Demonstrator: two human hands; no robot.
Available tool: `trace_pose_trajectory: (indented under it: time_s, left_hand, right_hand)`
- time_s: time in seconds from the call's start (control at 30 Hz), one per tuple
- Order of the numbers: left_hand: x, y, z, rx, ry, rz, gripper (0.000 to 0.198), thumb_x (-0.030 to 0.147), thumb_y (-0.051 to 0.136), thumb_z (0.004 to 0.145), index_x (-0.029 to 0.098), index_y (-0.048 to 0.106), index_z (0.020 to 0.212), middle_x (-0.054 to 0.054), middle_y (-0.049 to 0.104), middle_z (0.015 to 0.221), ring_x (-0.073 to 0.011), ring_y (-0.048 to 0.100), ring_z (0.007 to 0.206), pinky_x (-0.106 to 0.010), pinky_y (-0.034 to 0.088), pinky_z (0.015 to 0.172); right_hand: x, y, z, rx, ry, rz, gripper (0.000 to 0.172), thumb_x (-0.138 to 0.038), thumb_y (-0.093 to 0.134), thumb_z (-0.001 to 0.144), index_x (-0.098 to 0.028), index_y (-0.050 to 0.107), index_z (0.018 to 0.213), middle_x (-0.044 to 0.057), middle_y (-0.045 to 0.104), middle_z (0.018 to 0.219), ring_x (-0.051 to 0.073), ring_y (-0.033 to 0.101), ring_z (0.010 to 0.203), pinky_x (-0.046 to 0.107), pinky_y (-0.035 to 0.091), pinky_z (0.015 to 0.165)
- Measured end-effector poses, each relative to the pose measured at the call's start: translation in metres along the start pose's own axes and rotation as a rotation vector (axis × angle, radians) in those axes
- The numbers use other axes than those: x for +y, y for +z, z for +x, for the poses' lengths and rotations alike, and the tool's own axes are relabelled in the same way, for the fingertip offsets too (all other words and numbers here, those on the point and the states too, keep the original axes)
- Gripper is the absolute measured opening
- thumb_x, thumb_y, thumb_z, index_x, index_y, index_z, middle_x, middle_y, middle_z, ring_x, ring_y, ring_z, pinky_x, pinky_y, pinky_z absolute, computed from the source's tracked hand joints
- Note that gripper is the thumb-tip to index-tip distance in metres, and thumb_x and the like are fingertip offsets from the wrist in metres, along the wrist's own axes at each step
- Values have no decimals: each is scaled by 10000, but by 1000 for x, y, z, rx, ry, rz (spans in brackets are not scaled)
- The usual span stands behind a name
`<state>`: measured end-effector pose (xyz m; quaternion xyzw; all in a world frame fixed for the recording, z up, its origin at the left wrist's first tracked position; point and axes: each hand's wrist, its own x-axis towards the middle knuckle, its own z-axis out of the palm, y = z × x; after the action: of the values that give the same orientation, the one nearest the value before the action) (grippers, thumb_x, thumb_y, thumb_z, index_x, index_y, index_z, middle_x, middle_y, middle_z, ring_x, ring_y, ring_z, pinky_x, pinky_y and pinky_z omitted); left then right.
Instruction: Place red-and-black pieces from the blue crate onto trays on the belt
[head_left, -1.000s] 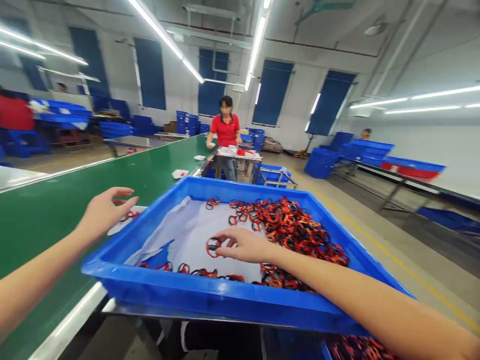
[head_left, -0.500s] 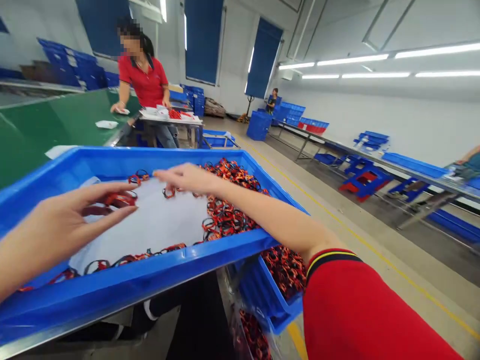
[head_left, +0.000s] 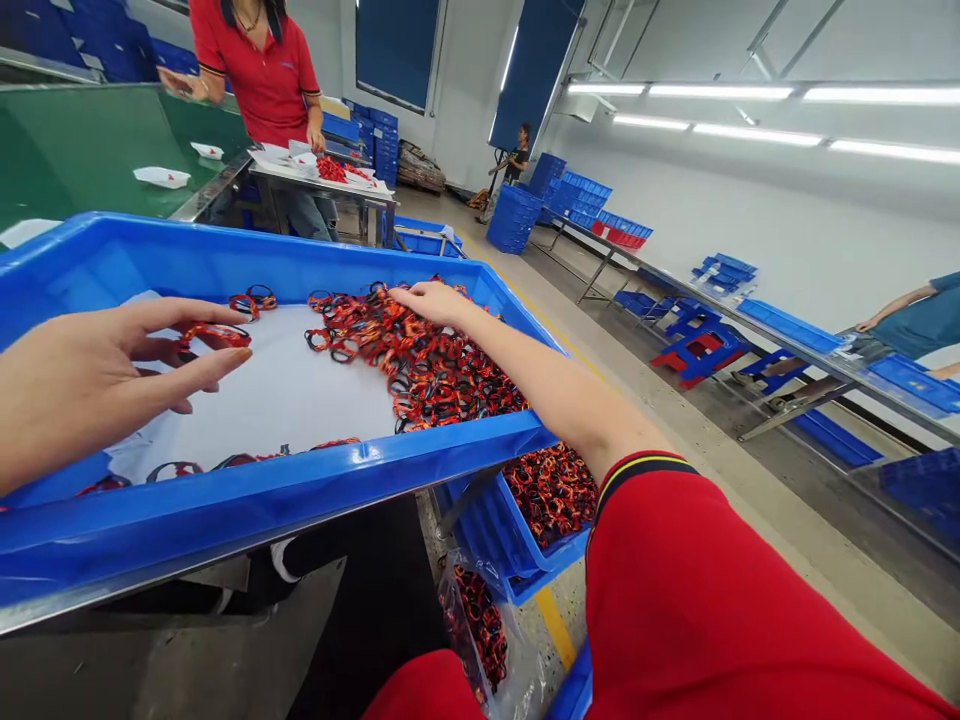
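Observation:
A blue tray lined with white sheet holds a heap of small red, orange and black bands. My left hand hovers over the tray's left side. Its fingers and thumb curl around a red and black band. My right hand lies on the far part of the heap, fingers stretched over the bands and grasping nothing that I can see. A few loose bands sit near the far wall, and others line the near wall.
Below the tray on the right stand a blue crate of bands and a clear plastic bag of more. A co-worker in red stands beyond, by a green belt with white trays. A long table runs along the right.
My right hand has moved from over the white sheet to the heap. The heap now spreads farther left. My left hand keeps its band. The head view has tilted down.

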<state>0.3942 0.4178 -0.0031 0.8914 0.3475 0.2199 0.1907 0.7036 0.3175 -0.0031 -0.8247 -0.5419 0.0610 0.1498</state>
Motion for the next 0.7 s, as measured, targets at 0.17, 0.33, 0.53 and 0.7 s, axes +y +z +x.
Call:
trace_pose_trajectory:
  time_s: [0.17, 0.33, 0.53, 0.7]
  left_hand:
    - [8, -11, -1, -71, -8, -138, 652, 682, 552, 540, 277, 623, 1046, 42, 683, 844, -193, 635, 694, -317, 494, 696]
    - [-2, -6, -3, -75, 110, -284, 473, 527, 611, 651, 315, 598, 1073, 28, 710, 897, -221, 651, 748, -323, 499, 710]
    - [-10, -5, -11, -10, 144, -360, 467, 514, 619, 685, 287, 615, 1094, -22, 697, 926, -233, 655, 726, -321, 518, 662]
    - [-10, -7, -12, 97, 201, -355, 499, 531, 598, 729, 265, 575, 1150, -48, 641, 1092, -217, 645, 793, -316, 538, 695]
  right_hand:
    - [-74, 22, -20, -40, -468, -26, 356, -416, 578, 837, -167, 618, 1088, 6, 669, 979, 145, 601, 898, 233, 427, 814]
    - [-103, 36, -37, -73, -827, -93, 235, -161, 619, 778, -218, 649, 1004, 0, 653, 996, 150, 591, 943, 247, 438, 853]
    - [-95, 39, -32, 96, -628, 208, 371, -10, 500, 723, -194, 660, 1002, 28, 632, 960, 134, 588, 845, 254, 462, 792]
    - [-97, 36, -31, 23, -464, 509, 349, -54, 458, 733, -169, 685, 972, 31, 688, 909, 130, 617, 751, 244, 491, 684]
